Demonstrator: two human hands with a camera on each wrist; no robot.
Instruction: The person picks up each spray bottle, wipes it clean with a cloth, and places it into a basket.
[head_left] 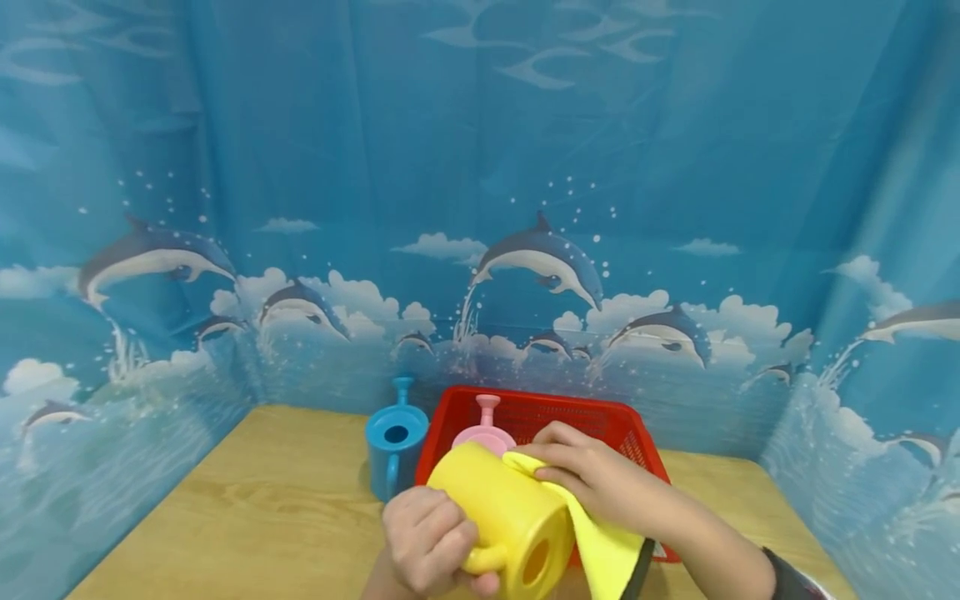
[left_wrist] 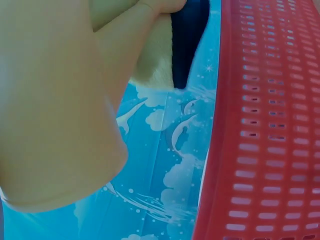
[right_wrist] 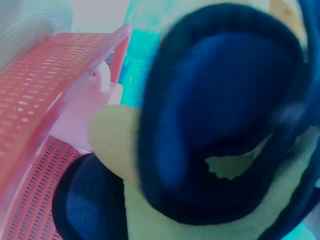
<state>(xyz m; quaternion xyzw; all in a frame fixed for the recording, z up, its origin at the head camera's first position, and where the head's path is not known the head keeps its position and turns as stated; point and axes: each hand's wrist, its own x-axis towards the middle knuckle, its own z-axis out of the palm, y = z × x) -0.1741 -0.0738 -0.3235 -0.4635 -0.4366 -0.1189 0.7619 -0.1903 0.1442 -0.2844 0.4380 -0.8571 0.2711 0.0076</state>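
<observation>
My left hand [head_left: 429, 540] grips the yellow watering can [head_left: 501, 521] by its handle, above the table's [head_left: 247, 500] near edge. My right hand [head_left: 592, 473], fingers apparently flat, presses a yellow cloth [head_left: 600, 542] onto it, before the red basket [head_left: 630, 433].

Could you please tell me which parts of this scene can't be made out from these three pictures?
- Head view: the left hand gripping the yellow watering can is cut off by the bottom edge.
- Head view: the pink watering can in the red basket is mostly hidden behind the yellow one.
- Right wrist view: blurred; a dark shape fills most of it.
- Left wrist view: too close; the left hand itself isn't clear.
</observation>
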